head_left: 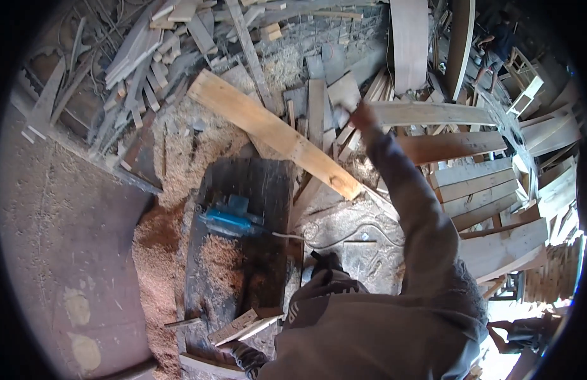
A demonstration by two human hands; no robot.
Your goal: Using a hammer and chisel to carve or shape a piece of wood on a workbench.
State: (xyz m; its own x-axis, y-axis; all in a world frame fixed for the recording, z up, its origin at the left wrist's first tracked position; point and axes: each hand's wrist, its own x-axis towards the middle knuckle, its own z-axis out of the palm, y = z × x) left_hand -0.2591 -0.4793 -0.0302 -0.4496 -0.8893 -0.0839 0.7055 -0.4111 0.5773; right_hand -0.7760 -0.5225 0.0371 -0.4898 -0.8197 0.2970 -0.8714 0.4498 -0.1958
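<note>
My right arm, in a grey sleeve, reaches far out across the piled wood. The right hand (pixel 364 116) is smeared by motion beside the end of a pale board (pixel 346 90); its fingers cannot be made out. At the lower edge, my left hand (pixel 229 346) is against the lower end of a short board (pixel 237 327), its fingers mostly hidden. On the dark workbench (pixel 274 180) lies a blue electric hand planer (pixel 229 220), its pale cord running right. A long, light-brown plank (pixel 274 133) lies slantwise beyond the bench.
Wood shavings (pixel 155 253) cover the floor left of the bench. Several sawn boards (pixel 477 190) are stacked at the right, and offcuts (pixel 144 63) heap up at the far left. Another person (pixel 499 44) is at the far right. A brown sheet surface (pixel 71 240) spans the left.
</note>
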